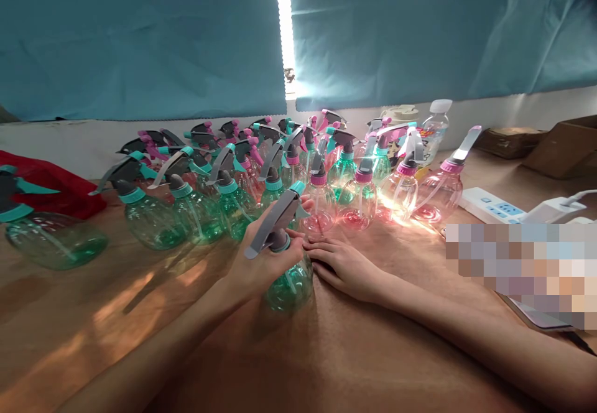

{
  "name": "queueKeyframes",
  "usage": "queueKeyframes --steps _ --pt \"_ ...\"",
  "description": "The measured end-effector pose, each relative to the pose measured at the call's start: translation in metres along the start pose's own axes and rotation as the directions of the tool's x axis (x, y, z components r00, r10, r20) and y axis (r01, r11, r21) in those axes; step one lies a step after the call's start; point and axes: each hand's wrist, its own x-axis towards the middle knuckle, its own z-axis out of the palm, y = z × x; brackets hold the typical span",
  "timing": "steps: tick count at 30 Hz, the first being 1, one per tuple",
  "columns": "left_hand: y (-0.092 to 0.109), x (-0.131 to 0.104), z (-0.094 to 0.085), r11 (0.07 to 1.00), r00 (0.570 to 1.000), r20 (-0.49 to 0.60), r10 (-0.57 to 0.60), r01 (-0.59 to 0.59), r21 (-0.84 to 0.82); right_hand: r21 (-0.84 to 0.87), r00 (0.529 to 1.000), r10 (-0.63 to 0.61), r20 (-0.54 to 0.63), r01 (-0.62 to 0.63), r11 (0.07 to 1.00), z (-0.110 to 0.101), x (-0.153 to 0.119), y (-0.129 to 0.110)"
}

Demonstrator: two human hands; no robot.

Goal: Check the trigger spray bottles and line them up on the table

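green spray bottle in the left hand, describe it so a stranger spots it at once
On the brown table, find the crowd of spray bottles. Just in front is a green bottle with a turquoise nozzle, the only one in the left hand.

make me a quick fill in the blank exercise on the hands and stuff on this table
1. The left hand grips a spray bottle with a body tinted ____.
2. The right hand rests on the table, holding ____.
3. The power strip is mainly coloured ____.
4. The crumpled material at the far left is ____.

Missing words: green; nothing; white; red
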Motion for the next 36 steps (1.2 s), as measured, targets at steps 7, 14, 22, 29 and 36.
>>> queueKeyframes --steps 7,14,22,29,36 --pt "0.0054 0.0012 0.0004 0.999 0.999 -0.001 0.032 -0.032 0.011 0.011 1.0 -0.006 -0.007 0.006 1.0 0.0008 0.0 0.0011" --pt "0.0038 -0.0021 -0.0011 0.998 1.0 -0.02 -0.02 0.021 0.053 0.007 1.0 -0.004 -0.013 0.004 1.0 0.0017 -0.0004 0.0012" --pt "0.0043 0.0007 -0.0011 1.0 1.0 0.004 0.019 -0.019 0.001 0.024 1.0 -0.004 -0.03 0.005 1.0 0.0016 0.0001 0.001" --pt "0.006 0.0032 -0.0014 0.999 1.0 0.025 -0.006 0.007 -0.036 0.009 1.0 0.001 -0.019 0.0 1.0 0.0021 -0.0004 0.001" --pt "0.0038 -0.0001 0.0005 0.999 1.0 -0.016 0.022 -0.022 -0.027 0.015 1.0 0.01 -0.007 -0.01 1.0 0.0018 0.0003 0.0002"
